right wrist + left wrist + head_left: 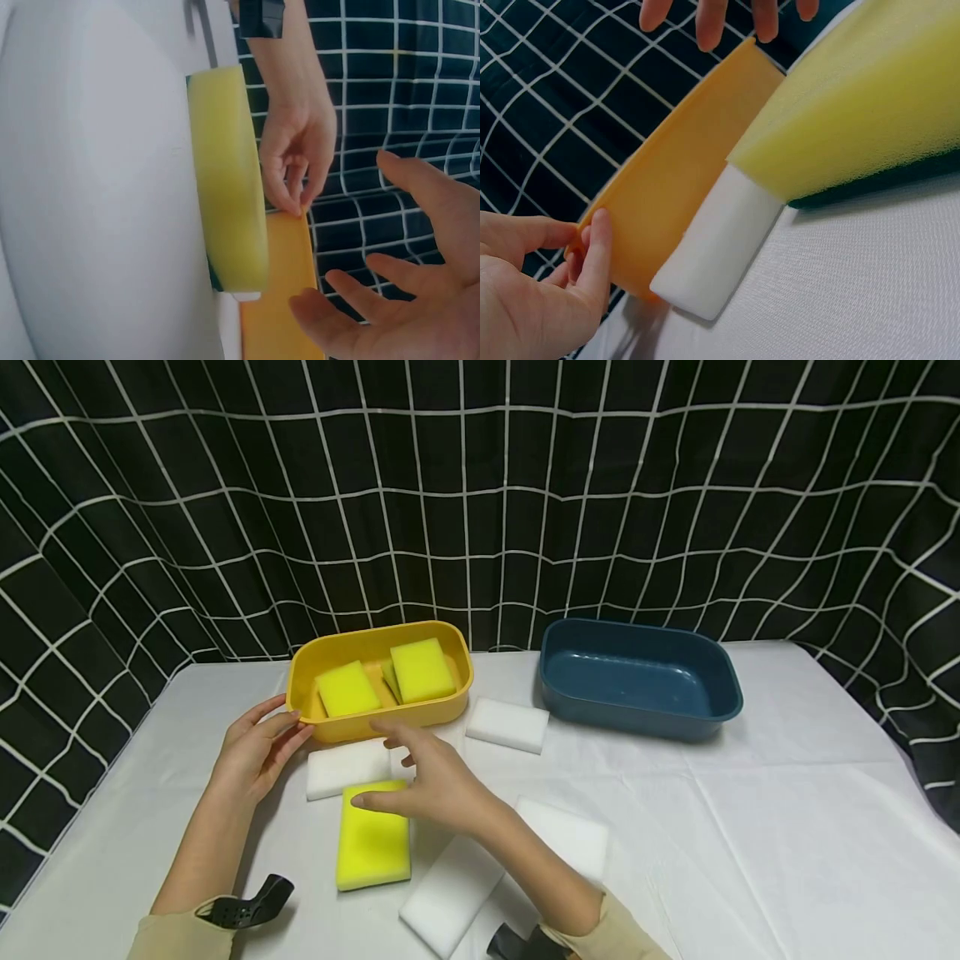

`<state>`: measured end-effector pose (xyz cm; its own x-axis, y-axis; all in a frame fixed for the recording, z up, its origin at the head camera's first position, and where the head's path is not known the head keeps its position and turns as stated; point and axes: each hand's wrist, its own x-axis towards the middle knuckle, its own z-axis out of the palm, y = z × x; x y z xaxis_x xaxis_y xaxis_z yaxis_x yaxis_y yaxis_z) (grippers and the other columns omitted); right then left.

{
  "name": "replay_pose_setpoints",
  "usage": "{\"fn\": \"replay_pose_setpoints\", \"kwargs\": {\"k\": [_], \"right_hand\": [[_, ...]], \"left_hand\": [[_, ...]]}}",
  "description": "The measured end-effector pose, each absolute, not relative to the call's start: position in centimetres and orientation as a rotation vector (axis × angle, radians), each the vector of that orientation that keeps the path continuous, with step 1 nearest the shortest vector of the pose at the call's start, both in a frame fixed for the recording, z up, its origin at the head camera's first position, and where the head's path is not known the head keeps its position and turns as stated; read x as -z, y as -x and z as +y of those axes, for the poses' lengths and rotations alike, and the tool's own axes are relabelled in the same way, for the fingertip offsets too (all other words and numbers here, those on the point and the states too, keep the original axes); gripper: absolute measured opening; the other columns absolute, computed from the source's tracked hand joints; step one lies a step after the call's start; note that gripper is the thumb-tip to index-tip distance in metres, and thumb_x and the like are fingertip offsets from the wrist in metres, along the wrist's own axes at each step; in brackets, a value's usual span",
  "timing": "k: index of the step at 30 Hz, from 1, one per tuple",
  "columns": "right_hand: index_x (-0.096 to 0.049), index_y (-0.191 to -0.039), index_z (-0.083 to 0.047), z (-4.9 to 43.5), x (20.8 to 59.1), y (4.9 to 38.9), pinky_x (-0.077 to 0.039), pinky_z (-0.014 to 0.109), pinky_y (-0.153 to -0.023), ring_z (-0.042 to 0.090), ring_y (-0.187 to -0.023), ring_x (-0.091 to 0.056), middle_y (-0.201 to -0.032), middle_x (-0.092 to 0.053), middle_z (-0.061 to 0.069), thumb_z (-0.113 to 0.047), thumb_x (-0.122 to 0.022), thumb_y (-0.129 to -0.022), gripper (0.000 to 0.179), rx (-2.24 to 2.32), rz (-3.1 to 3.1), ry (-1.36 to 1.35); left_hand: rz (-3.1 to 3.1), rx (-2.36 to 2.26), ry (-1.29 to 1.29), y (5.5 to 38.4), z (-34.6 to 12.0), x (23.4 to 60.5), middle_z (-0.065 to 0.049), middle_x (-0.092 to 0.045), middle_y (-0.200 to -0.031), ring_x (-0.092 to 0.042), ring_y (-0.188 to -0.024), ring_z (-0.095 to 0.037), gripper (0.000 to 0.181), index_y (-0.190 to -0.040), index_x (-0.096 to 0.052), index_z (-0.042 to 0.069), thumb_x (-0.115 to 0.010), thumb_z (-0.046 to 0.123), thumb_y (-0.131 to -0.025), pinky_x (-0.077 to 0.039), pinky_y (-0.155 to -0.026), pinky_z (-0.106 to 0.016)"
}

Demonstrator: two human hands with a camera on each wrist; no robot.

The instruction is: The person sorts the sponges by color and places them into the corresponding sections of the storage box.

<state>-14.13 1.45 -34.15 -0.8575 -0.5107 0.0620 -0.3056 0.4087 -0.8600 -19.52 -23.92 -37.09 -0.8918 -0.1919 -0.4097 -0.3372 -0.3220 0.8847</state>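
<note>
My left hand (255,747) pinches the left end of the rim of a yellow bin (348,727), thumb and fingers on either side of the edge in the left wrist view. Inside lie yellow sponges, one flat sponge (348,689) at the left and another (422,670) tilted at the right. My right hand (431,781) hovers with fingers spread and nothing in it, between the bin's front and a yellow sponge (372,852) on the table. That sponge shows a dark green underside (877,181) in the left wrist view. A white sponge (348,768) lies against the bin's front.
A dark blue bin (637,718) with nothing in it stands at the back right. One white block (508,724) lies between the bins. Two more white blocks, one nearer (453,889) and one farther right (566,835), lie under my right forearm. A black gridded curtain (495,510) hangs behind.
</note>
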Motion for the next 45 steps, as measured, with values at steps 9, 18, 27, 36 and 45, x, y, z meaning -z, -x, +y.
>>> {"fn": "replay_pose_setpoints", "kwargs": {"k": [9,18,27,36,45], "right_hand": [[-0.046,-0.158,-0.009,1.4,34.9,14.2,-0.054,0.048,-0.108,0.039,-0.128,-0.06,-0.15,-0.056,0.018,-0.027,-0.088,-0.087,0.085,1.293,2.45,0.743],[-0.046,-0.159,-0.01,1.5,35.3,14.1,-0.046,0.049,-0.119,0.034,-0.139,-0.053,-0.154,-0.053,0.017,-0.027,-0.092,-0.082,0.092,1.2,2.434,0.762],[-0.048,-0.158,-0.014,1.6,35.4,14.1,-0.039,0.045,-0.125,0.028,-0.144,-0.047,-0.156,-0.051,0.011,-0.027,-0.097,-0.077,0.096,1.037,2.411,0.771],[-0.048,-0.158,-0.015,1.6,35.5,14.0,-0.042,0.04,-0.121,0.021,-0.137,-0.048,-0.153,-0.05,0.01,-0.025,-0.098,-0.076,0.097,0.921,2.376,0.774],[-0.041,-0.162,-0.016,1.7,35.8,14.0,-0.045,0.04,-0.115,0.024,-0.133,-0.046,-0.153,-0.045,0.011,-0.024,-0.102,-0.07,0.111,0.808,2.393,0.791]], "left_hand": [[1.782,-2.372,0.7,19.5,-23.9,37.1,-0.007,-0.05,-0.139,-0.074,-0.086,-0.002,0.067,-0.168,-0.029,0.021,-0.057,0.009,-0.109,-0.06,-0.085,-0.015],[1.776,-2.367,0.726,19.5,-23.8,37.0,-0.006,-0.05,-0.141,-0.074,-0.091,-0.004,0.068,-0.168,-0.029,0.023,-0.058,0.01,-0.109,-0.06,-0.086,-0.015],[1.751,-2.384,0.746,19.6,-23.8,37.0,-0.005,-0.051,-0.136,-0.074,-0.087,-0.004,0.067,-0.168,-0.03,0.023,-0.058,0.009,-0.108,-0.06,-0.084,-0.015],[1.742,-2.384,0.752,19.7,-23.9,36.9,-0.004,-0.052,-0.135,-0.075,-0.087,-0.005,0.068,-0.168,-0.03,0.023,-0.058,0.008,-0.108,-0.061,-0.083,-0.016],[1.739,-2.387,0.705,19.7,-24.0,37.1,-0.005,-0.051,-0.135,-0.075,-0.088,-0.005,0.069,-0.169,-0.027,0.022,-0.057,0.007,-0.108,-0.06,-0.085,-0.016]]}}
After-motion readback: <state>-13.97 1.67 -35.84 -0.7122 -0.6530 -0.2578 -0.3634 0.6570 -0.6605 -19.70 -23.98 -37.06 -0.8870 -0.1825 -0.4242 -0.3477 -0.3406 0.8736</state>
